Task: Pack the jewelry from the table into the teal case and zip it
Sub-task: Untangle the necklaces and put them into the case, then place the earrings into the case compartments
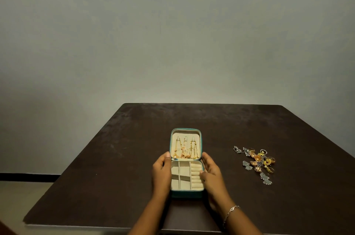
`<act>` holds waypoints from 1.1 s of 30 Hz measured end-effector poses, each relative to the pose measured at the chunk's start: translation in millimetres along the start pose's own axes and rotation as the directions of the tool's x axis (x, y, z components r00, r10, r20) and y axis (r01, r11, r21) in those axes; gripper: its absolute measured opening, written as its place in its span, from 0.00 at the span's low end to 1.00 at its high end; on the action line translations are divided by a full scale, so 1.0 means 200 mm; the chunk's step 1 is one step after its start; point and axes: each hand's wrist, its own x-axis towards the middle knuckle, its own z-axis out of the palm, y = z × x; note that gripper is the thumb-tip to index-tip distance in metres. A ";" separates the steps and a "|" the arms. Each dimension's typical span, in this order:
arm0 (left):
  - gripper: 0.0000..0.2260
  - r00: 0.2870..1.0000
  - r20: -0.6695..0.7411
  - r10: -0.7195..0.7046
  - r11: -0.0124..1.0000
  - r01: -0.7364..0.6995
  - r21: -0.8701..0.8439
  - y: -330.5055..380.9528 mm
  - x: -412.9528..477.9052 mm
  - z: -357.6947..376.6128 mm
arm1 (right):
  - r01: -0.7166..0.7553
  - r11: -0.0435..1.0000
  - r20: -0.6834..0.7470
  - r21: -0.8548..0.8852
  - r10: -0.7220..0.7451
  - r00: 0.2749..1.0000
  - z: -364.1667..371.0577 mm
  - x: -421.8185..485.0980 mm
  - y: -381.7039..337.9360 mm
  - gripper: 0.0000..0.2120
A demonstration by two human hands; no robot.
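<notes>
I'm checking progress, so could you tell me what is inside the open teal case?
Gold chains hang in the lid of the teal case; its base compartments look empty. The right hand covers the right edge.

Bare table (119, 158) left of case (186, 195)

The teal case (186, 194) is cream inside with gold chains (185, 149); the table (115, 158) is dark brown.
</notes>
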 end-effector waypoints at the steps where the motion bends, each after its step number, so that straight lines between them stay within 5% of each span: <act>1: 0.12 1.000 0.011 -0.012 1.000 0.012 -0.022 0.00 -0.02 0.02 | -0.004 1.000 -0.006 -0.004 0.004 1.000 -0.02 -0.01 0.00 0.26; 12: 0.13 0.995 0.076 -0.064 0.997 0.067 -0.029 -0.03 -0.13 0.19 | -0.021 0.997 -0.032 -0.080 0.018 0.999 -0.24 -0.05 -0.05 0.30; 24: 0.16 0.985 0.060 0.161 0.966 -0.169 0.195 -0.06 -0.17 0.17 | 0.029 0.988 0.067 -0.152 -0.019 0.998 -0.33 -0.05 -0.04 0.24; 29: 0.16 0.979 0.050 0.197 0.966 -0.203 0.163 -0.07 -0.18 0.16 | 0.204 0.784 0.144 -0.586 -0.148 0.979 -0.57 -0.11 -0.05 0.23; 33: 0.16 0.976 0.031 0.214 0.966 -0.216 0.140 -0.06 -0.19 0.15 | 0.286 0.632 0.082 -0.721 -0.332 0.940 -0.79 -0.15 -0.11 0.19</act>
